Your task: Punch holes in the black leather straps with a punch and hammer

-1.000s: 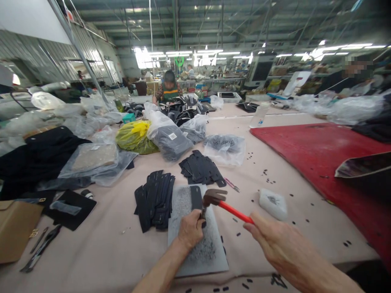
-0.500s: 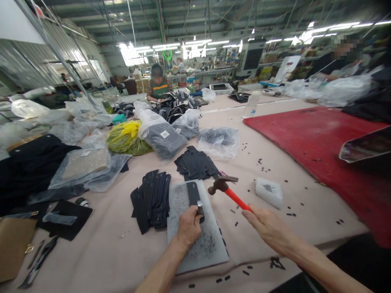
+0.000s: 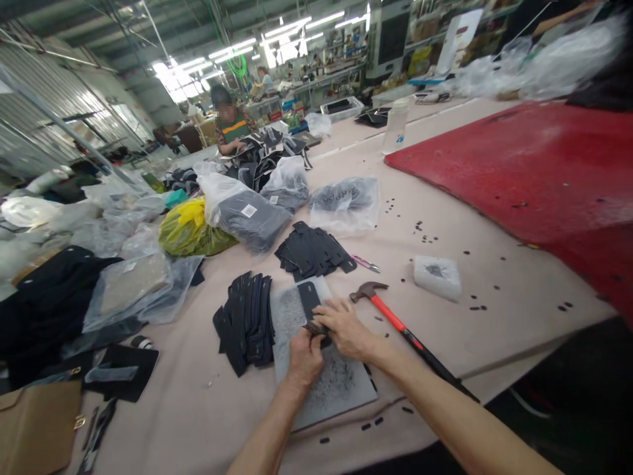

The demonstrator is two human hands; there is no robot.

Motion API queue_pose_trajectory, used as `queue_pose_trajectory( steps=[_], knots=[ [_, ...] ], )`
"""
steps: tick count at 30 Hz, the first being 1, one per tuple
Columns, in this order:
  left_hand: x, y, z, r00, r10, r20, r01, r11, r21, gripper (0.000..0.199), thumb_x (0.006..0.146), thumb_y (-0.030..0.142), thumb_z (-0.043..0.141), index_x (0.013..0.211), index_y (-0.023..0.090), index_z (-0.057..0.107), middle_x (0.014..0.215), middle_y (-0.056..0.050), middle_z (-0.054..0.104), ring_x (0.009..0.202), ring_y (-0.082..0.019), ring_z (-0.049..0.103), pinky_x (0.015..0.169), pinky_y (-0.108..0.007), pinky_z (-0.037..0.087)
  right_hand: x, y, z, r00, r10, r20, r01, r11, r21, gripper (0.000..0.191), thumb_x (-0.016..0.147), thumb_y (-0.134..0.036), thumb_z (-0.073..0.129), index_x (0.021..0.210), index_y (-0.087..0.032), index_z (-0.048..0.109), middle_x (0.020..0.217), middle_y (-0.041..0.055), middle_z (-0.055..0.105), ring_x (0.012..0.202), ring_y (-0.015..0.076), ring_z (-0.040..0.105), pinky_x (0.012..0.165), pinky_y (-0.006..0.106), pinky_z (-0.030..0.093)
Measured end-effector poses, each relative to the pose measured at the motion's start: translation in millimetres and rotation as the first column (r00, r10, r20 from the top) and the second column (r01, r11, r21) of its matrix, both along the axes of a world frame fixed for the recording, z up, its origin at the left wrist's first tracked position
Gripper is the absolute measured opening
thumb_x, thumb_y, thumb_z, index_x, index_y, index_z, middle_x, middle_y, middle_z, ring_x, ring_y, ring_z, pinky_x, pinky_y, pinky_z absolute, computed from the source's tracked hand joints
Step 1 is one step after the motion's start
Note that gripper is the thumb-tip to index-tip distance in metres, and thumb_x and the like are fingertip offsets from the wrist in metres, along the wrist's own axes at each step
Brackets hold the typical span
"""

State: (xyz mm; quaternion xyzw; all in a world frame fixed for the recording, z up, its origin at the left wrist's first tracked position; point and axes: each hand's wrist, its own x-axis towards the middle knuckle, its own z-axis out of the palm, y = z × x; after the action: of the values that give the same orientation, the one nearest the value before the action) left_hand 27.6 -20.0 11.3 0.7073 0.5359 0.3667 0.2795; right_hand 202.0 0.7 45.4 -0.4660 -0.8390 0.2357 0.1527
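My left hand (image 3: 304, 359) is closed around a short metal punch (image 3: 315, 327), now tilted over the grey board (image 3: 346, 399). My right hand (image 3: 346, 328) meets it there, its fingers bent together over the punch and the lower part of a dark strap piece (image 3: 309, 295). What the right fingertips grip is hidden. That strap piece lies flat on the board, a small slot near its top end. A claw hammer (image 3: 393, 318) with a red and black handle rests on the table to the right of my right hand.
Stacks of dark strap pieces lie left of the board (image 3: 244, 323) and behind it (image 3: 311, 251). Pink-handled snips (image 3: 364, 263), a wrapped white block (image 3: 437, 277) and small dark scraps are on the right. Bagged goods (image 3: 247, 211) and a red sheet (image 3: 519, 165) lie farther off.
The hammer has left my right hand and lies on the table. My right hand has moved left to the punch, which has tipped over from upright. The view has tilted.
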Motion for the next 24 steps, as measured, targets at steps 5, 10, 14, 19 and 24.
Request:
queue_pose_trajectory(
  steps=[5,10,14,19,24],
  knots=[
    [-8,-1,6.4,0.934,0.321,0.159,-0.295,0.941,-0.168,0.023,0.087,0.032,0.052,0.092,0.016,0.068,0.086,-0.007,0.074,0.079,-0.022,0.068,0.074,-0.032,0.054,-3,6,-17.0,0.997,0.046,-0.065,-0.050,0.997,-0.063,0.057,0.078,-0.009,0.049,0.131,-0.026,0.052,0.146,0.0048,0.045,0.141,0.0294,0.023,0.109,0.064,0.010],
    [-19,-4,4.7,0.908,0.399,0.125,-0.381,0.913,-0.148,0.023,0.086,0.033,0.054,0.088,0.016,0.070,0.085,-0.008,0.074,0.082,-0.023,0.068,0.077,-0.033,0.052,3,4,-27.3,0.973,-0.015,-0.230,-0.008,0.995,-0.096,0.069,0.064,-0.003,0.045,0.131,-0.021,0.052,0.142,0.0073,0.050,0.141,0.0267,0.027,0.112,0.060,0.016],
    [-21,-9,1.4,0.940,0.323,0.111,-0.308,0.941,-0.137,0.023,0.088,0.032,0.052,0.091,0.018,0.070,0.088,-0.007,0.074,0.086,-0.023,0.069,0.080,-0.034,0.052,2,4,-40.0,0.909,-0.149,-0.389,0.148,0.988,-0.031,0.071,0.064,-0.003,0.040,0.133,-0.018,0.050,0.143,0.0120,0.046,0.137,0.0224,0.035,0.113,0.049,0.026],
    [-22,-9,-0.2,0.919,0.375,0.118,-0.356,0.921,-0.156,0.025,0.089,0.034,0.051,0.092,0.018,0.069,0.086,-0.008,0.074,0.084,-0.024,0.069,0.081,-0.035,0.052,-14,7,-43.8,0.837,-0.405,-0.367,0.423,0.905,-0.034,0.055,0.080,-0.023,0.052,0.133,-0.012,0.044,0.138,0.0193,0.045,0.131,0.0285,0.039,0.110,0.048,0.033],
    [-22,-10,0.0,0.908,0.388,0.158,-0.366,0.918,-0.151,0.023,0.088,0.033,0.051,0.090,0.018,0.069,0.085,-0.008,0.073,0.083,-0.024,0.069,0.076,-0.033,0.052,-33,13,-26.2,0.851,-0.515,-0.107,0.505,0.857,-0.105,0.073,0.072,-0.041,0.069,0.133,-0.011,0.043,0.126,0.0198,0.050,0.121,0.0349,0.044,0.102,0.047,0.036]
  ],
)
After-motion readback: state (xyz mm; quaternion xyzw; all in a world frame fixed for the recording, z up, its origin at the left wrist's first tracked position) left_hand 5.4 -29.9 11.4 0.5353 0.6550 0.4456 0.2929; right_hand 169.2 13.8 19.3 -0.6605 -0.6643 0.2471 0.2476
